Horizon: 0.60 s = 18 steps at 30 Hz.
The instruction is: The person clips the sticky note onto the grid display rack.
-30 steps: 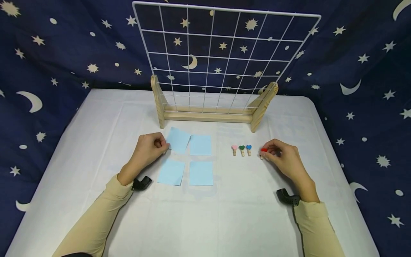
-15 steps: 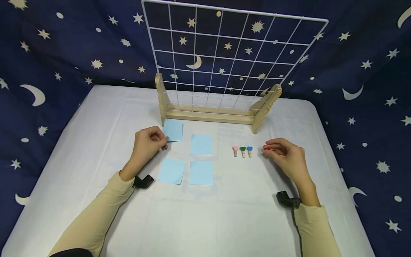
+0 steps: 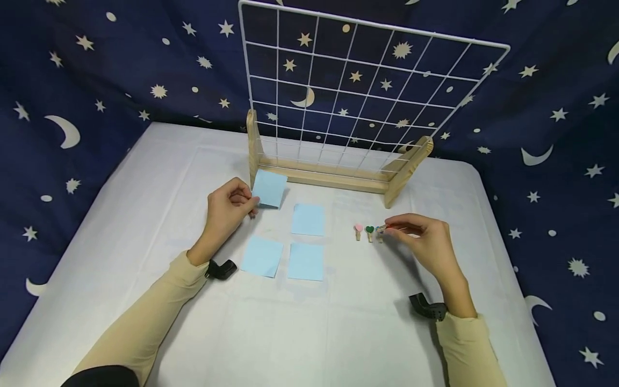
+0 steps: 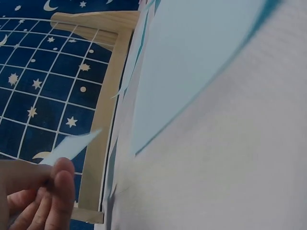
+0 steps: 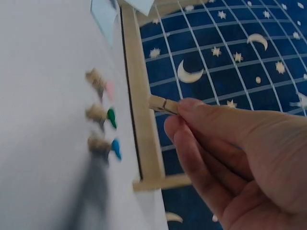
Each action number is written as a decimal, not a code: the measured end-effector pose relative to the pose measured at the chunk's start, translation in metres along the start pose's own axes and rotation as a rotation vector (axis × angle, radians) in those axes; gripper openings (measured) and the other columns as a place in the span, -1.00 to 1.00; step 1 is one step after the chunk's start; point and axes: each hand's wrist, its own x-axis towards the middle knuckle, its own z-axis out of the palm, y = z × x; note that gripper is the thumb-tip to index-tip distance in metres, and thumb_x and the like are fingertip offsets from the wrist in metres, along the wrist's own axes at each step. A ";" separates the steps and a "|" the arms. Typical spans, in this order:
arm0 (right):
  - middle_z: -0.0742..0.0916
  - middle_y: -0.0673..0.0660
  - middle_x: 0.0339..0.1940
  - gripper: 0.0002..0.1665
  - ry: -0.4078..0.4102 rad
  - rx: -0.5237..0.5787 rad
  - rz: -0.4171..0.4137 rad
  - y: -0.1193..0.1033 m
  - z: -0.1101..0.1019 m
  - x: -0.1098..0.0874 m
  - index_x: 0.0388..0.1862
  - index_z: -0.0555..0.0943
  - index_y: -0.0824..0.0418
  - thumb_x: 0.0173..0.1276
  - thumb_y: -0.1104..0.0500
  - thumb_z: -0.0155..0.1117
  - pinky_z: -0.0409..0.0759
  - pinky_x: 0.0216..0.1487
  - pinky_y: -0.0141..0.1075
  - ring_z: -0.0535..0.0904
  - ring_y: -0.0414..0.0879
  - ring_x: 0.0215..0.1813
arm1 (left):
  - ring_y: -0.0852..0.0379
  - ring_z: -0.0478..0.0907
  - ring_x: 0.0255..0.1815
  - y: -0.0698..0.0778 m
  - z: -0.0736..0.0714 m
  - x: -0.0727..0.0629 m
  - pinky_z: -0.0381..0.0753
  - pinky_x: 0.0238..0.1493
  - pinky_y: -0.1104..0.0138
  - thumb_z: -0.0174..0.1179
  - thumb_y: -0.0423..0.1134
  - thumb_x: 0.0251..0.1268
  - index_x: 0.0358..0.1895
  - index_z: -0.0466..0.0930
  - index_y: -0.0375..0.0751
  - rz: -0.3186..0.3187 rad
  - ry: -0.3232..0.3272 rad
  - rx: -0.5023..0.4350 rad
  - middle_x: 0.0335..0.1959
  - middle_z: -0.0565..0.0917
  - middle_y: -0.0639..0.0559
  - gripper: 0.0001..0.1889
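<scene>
In the head view my left hand pinches the lower left corner of a light blue paper square, raised in front of the rack's left foot. Three more blue paper squares lie on the table to its right and nearer me. Between thumb and fingertips, my right hand holds a small wooden clothespin; its heart is hidden in the right wrist view. Beside that hand lie three similar clothespins with a pink heart, a green heart and a blue heart.
A white wire grid rack with a wooden base stands at the back of the table, leaning away. The white cloth-covered table ends at a dark blue star-patterned curtain. A black wrist camera sits at the left cuff.
My left hand has lifted the blue paper from among the others and carried it toward the rack. My right hand has raised the red-heart clothespin and moved slightly left over the blue-heart one.
</scene>
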 end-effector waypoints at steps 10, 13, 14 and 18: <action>0.87 -0.10 -0.16 -0.78 -0.018 0.016 -0.085 -0.031 0.017 0.031 -0.09 0.86 0.01 0.30 0.22 0.59 0.69 -0.12 -0.48 0.77 -0.29 -0.14 | 0.00 0.78 -0.52 -0.019 0.006 0.008 0.78 -0.38 0.28 0.34 -0.46 0.41 -0.10 0.66 -0.55 -0.097 -0.012 -0.205 -0.39 0.74 -0.49 -0.85; 0.86 -0.11 -0.14 -0.78 -0.020 0.011 -0.105 -0.041 0.025 0.042 -0.08 0.86 0.01 0.30 0.19 0.59 0.68 -0.09 -0.49 0.78 -0.25 -0.12 | 0.02 0.77 -0.53 -0.023 0.010 0.010 0.78 -0.38 0.26 0.30 -0.46 0.45 -0.08 0.66 -0.56 -0.092 0.008 -0.251 -0.39 0.72 -0.52 -0.85; 0.86 -0.12 -0.14 -0.78 -0.021 0.010 -0.114 -0.044 0.027 0.046 -0.07 0.86 0.01 0.31 0.19 0.59 0.70 -0.09 -0.45 0.78 -0.24 -0.11 | 0.01 0.77 -0.53 -0.024 0.011 0.011 0.78 -0.38 0.25 0.29 -0.46 0.45 -0.08 0.66 -0.55 -0.087 0.016 -0.261 -0.40 0.72 -0.51 -0.85; 0.86 -0.10 -0.13 -0.79 -0.018 0.013 -0.157 -0.057 0.038 0.064 -0.07 0.86 0.03 0.31 0.19 0.59 0.72 -0.07 -0.36 0.79 -0.19 -0.09 | -0.04 0.76 -0.54 -0.025 0.015 0.015 0.76 -0.41 0.27 0.30 -0.44 0.46 -0.10 0.67 -0.53 -0.051 0.064 -0.253 -0.42 0.73 -0.50 -0.85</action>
